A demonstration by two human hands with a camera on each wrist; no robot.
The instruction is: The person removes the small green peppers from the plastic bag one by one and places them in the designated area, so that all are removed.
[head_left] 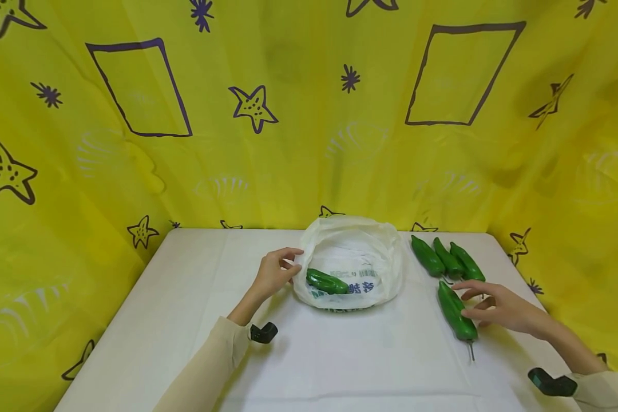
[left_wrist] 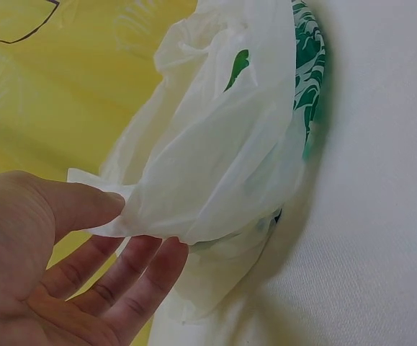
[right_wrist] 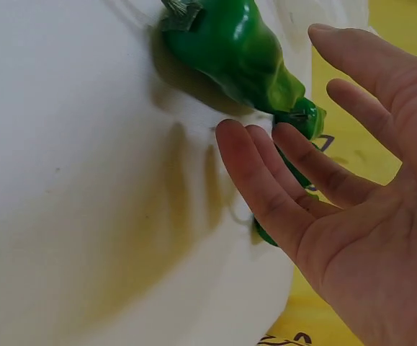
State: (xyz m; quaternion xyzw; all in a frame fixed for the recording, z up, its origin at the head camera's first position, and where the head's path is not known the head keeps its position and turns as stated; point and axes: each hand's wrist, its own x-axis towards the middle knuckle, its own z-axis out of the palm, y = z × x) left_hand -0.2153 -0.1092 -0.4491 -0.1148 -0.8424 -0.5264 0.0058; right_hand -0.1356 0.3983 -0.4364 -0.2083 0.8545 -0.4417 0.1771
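A white plastic bag (head_left: 391, 274) with printed characters sits wide-mouthed at the middle of the table, and a green pepper (head_left: 327, 281) lies inside it. At the bag's left rim, my left hand (left_wrist: 86, 252) pinches the thin plastic between thumb and fingers. To the right of the bag, another green pepper (head_left: 455, 312) lies on the cloth, its stem toward the front. My right hand (head_left: 507, 309) is right beside this pepper, fingers spread and loosely bent; in the right wrist view nothing is between them.
Three more green peppers (head_left: 448, 260) lie side by side at the table's back right, beyond my right hand. White cloth covers the table (head_left: 391, 366). A yellow curtain (head_left: 298, 166) with starfish drawings encloses the back and sides.
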